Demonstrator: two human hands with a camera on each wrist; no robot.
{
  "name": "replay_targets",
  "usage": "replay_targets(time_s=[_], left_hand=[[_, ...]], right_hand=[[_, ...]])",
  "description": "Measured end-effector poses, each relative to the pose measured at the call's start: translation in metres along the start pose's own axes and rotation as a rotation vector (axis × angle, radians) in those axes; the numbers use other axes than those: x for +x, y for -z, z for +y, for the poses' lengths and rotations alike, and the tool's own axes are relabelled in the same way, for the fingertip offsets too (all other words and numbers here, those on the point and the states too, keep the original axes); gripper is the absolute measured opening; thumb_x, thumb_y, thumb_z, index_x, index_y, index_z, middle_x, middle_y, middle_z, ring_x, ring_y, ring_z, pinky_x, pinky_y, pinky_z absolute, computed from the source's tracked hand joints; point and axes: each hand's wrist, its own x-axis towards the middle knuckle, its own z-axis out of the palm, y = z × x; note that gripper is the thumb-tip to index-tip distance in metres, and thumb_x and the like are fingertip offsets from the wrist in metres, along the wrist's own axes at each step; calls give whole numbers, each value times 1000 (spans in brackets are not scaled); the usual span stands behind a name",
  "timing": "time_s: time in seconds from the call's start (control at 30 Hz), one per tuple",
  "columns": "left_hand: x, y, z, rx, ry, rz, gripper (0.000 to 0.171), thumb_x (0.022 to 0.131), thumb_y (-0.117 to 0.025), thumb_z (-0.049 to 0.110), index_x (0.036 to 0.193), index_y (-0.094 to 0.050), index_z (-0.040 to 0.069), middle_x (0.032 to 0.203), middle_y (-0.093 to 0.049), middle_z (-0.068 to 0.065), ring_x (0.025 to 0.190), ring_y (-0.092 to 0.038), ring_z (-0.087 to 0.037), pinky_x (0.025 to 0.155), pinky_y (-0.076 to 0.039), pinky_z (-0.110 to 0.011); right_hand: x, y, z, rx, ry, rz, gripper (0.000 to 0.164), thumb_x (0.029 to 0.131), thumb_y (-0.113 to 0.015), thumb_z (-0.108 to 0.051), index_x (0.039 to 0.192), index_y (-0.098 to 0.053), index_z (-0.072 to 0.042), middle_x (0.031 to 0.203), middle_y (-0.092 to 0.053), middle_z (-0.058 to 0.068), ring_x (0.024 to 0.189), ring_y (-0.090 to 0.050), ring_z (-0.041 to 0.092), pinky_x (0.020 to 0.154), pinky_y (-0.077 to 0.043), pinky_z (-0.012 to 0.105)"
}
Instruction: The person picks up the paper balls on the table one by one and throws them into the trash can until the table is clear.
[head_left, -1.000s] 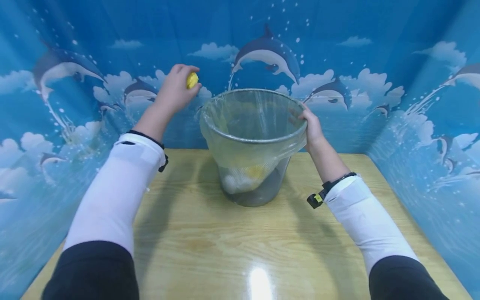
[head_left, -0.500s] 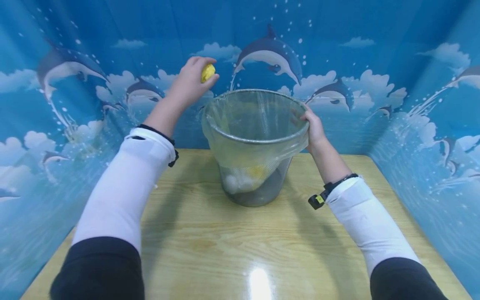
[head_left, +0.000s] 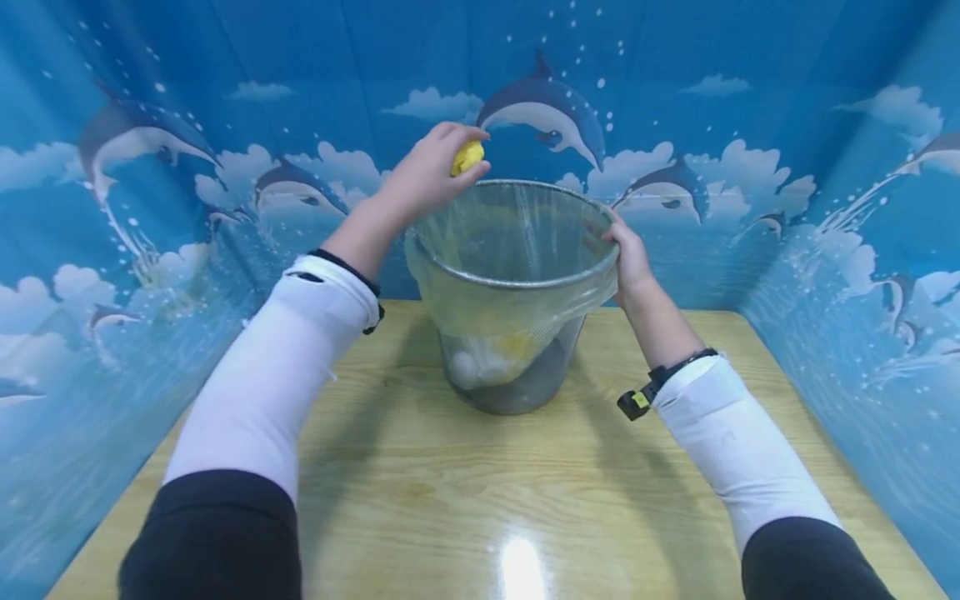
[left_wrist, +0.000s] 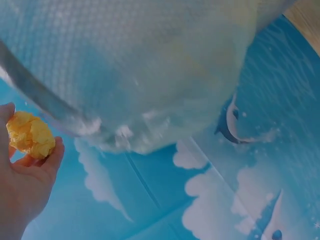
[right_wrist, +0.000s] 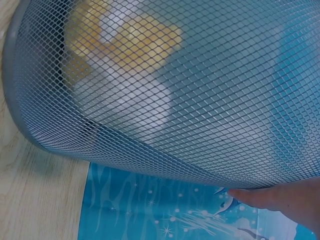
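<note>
Pinched in my left hand point(head_left: 435, 171) is a crumpled yellow paper ball point(head_left: 468, 157), held above the left rim of a wire-mesh wastebasket point(head_left: 517, 392). The left wrist view shows the same paper ball point(left_wrist: 31, 135) between fingers and thumb, beside the basket's rim. A thin translucent bin liner point(head_left: 480, 308) lines the basket and hangs over its rim. My right hand point(head_left: 628, 254) grips the basket's right rim through the liner. Through the mesh, the right wrist view shows yellow crumpled paper point(right_wrist: 145, 42) and white crumpled paper point(right_wrist: 125, 100) at the bottom.
The basket stands on a wood-grain table point(head_left: 450, 492) near its back edge. A blue curtain point(head_left: 360, 75) printed with dolphins and clouds closes off the back and both sides. Light glares on the tabletop near the front.
My left hand has carried the yellow paper ball rightward, from left of the wastebasket to above its left rim. The right hand has kept its grip on the rim.
</note>
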Motion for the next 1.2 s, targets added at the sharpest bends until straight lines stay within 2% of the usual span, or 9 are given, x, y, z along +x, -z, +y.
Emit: replay_targets(time_s=[0.23, 0.33, 0.57, 0.7, 0.9, 1.03, 1.2], left_hand=[[1, -12, 15, 4, -13, -23, 53, 100, -45, 43, 149, -37, 24, 154, -32, -3, 134, -40, -21, 105, -42, -33], [1, -19, 17, 14, -33, -44, 53, 100, -45, 42, 149, -38, 23, 153, -33, -4, 133, -41, -22, 104, -43, -34], [0, -31, 19, 24, -56, -94, 55, 100, -44, 46, 149, -37, 23, 156, -30, -2, 139, -36, -20, 111, -37, -34], [-1, -32, 19, 24, -52, -122, 56, 100, -43, 48, 150, -34, 25, 158, -27, -1, 141, -34, -19, 112, -35, -34], [-2, -31, 19, 62, -55, -180, 61, 100, -39, 51, 153, -27, 25, 161, -19, -1, 147, -21, -18, 119, -23, -38], [-4, -31, 17, 84, -59, -190, 61, 100, -37, 52, 154, -26, 24, 161, -19, -2, 148, -19, -19, 119, -22, -40], [-5, -30, 14, 84, -54, -170, 61, 100, -38, 52, 154, -26, 25, 161, -20, -1, 148, -19, -20, 120, -21, -41]], right_hand=[[-1, 1, -1, 6, 2, 7, 70, 89, -22, -13, 157, -9, -25, 162, -13, 2, 148, -20, 29, 117, -24, 41], [-2, 1, 0, 1, -9, 12, 70, 90, -23, -13, 157, -8, -26, 163, -12, 1, 147, -21, 28, 117, -23, 41], [-2, 0, 1, 0, -18, 22, 69, 91, -22, -13, 157, -8, -26, 163, -12, 1, 147, -22, 28, 118, -22, 42], [-1, 1, 0, 2, -15, 19, 70, 90, -22, -13, 157, -7, -25, 163, -11, 0, 147, -21, 28, 119, -21, 41], [-1, 2, -1, 9, -31, 38, 70, 90, -23, -14, 157, -7, -26, 163, -13, 0, 147, -22, 27, 119, -20, 40], [-1, 1, 0, 3, -34, 36, 70, 90, -23, -14, 157, -7, -26, 163, -15, 1, 147, -21, 27, 119, -20, 40], [-1, -1, -1, -5, -24, 32, 71, 90, -23, -14, 157, -6, -25, 163, -12, 2, 147, -21, 27, 119, -20, 40]])
